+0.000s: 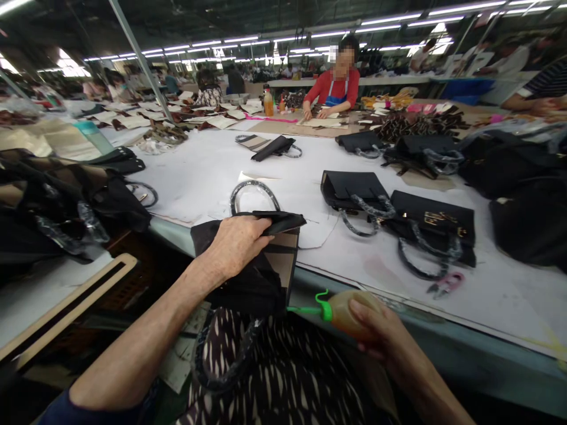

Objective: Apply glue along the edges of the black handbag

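Observation:
My left hand [239, 245] grips the upper edge of a black handbag piece [252, 289], fingers closed over its dark fabric. The bag rests across the table edge and my lap, with a tan lining strip showing at its right side. One plastic-wrapped handle [254, 186] stands up behind it; another wrapped handle [225, 383] hangs over my patterned apron. In my right hand [376, 330] is a squeeze bottle [354, 313] of amber liquid with a green cap and thin nozzle. The nozzle tip points left, at the bag's lower right edge; whether it touches is unclear.
Black handbags [358, 192] with wrapped handles lie right of centre, beside small pink-handled snips [445, 286]. More black bags [88, 195] are piled at left. Across the white table [199, 165], a person in red [332, 88] handles flat pieces. A metal pole [142, 59] rises at left.

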{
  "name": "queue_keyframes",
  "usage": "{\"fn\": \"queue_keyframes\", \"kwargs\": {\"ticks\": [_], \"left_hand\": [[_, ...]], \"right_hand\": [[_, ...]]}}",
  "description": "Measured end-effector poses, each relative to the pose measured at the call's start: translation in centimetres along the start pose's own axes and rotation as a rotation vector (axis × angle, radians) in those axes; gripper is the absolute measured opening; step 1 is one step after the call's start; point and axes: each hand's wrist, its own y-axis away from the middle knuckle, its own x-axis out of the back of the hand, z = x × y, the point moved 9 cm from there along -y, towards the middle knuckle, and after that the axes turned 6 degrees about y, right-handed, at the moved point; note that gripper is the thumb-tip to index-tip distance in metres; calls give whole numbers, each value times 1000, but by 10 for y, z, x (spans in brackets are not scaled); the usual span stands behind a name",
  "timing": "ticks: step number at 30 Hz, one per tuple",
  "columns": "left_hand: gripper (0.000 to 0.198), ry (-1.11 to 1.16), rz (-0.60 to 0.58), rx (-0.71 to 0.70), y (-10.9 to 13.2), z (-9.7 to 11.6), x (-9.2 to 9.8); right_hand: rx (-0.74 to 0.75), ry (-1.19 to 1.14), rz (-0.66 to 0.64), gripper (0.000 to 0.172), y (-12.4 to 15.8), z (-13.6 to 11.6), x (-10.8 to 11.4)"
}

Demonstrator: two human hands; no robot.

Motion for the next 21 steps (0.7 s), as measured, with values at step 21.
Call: {"fn": "queue_keyframes", "kwargs": {"ticks": [21], "left_hand": [[21,243,96,-31,-16,-28,22]], "right_hand": [[-297,-886,-559,37,27,-32,-68]]}}
